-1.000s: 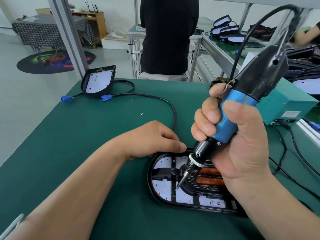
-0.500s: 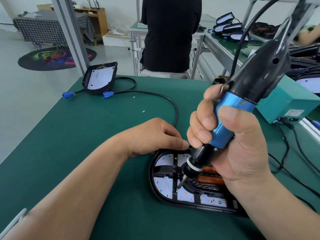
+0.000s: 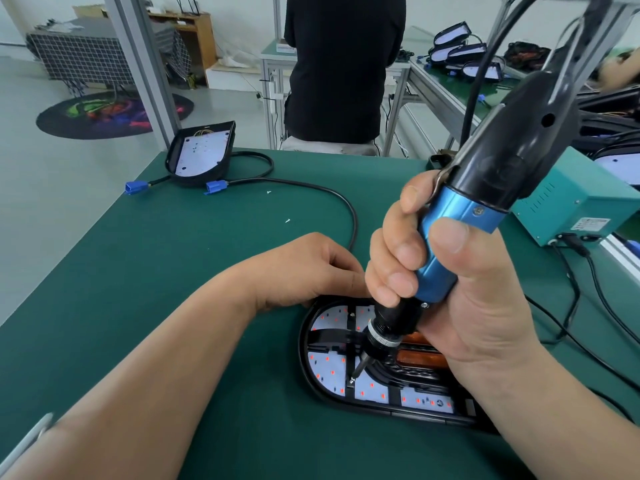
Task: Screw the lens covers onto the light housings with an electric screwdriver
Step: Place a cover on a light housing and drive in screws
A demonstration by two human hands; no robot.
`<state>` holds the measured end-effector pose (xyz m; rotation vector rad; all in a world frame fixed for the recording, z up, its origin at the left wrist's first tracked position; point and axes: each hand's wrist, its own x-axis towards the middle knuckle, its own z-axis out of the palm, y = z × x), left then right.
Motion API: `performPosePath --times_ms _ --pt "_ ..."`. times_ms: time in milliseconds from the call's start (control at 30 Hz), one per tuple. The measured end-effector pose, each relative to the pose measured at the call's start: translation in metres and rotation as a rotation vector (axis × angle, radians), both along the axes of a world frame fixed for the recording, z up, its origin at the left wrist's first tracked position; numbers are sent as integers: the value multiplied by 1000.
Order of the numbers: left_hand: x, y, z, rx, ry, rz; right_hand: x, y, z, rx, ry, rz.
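A black oval light housing [image 3: 308, 379] lies on the green table in front of me, with white LED boards and a black cover frame inside. My right hand [image 3: 460, 306] grips a blue and black electric screwdriver [image 3: 460, 233]. Its bit tip rests on a screw [image 3: 352, 381] in the frame's left part. My left hand [image 3: 304, 268] sits at the housing's far rim with curled fingers; its fingertips are hidden behind my right hand.
A second housing [image 3: 201, 154] with a black cable [image 3: 332, 195] and blue connectors lies at the back left. A teal power box [image 3: 571, 206] stands right, with cords trailing. A person in black stands behind the table [image 3: 138, 271]. More housings sit on the far bench.
The screwdriver has come more upright and sunk slightly onto the screw. My left hand has stayed at the housing's rim.
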<state>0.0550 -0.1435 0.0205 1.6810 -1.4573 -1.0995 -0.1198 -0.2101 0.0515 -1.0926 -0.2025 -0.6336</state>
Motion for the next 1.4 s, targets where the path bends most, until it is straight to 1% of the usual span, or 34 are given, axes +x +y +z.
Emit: performPosePath --times_ms 267,400,533,733,767,800,900,967,1033,1167,1267,1400 --pt "-1 0 2 -4 -19 13 0 -3 -1 -14 -2 79" --pt "-1 0 2 11 -7 26 1 -5 -3 -20 2 74" --pt "2 -1 -1 2 19 2 0 -7 -2 12 -37 -10" --pt "5 -1 -4 24 106 9 -2 -18 3 175 -50 -323" --pt "5 -3 -6 20 153 34 -3 -21 4 206 -47 -358" --pt "5 -5 -7 14 237 87 -3 -24 5 234 -49 -385" --pt "4 -11 -6 26 610 285 -7 -34 7 310 -78 -445" --pt "4 -13 -4 23 780 328 -11 -41 8 362 -96 -483" --pt "3 -14 -5 16 818 336 -13 -48 8 412 -112 -521" --pt "-4 -16 -11 -3 791 293 -14 -55 6 463 -116 -594" --pt "-4 -18 -14 -8 800 259 -13 -59 4 465 -104 -631" --pt "-2 -18 -16 -23 863 253 -12 -62 2 456 -101 -646"
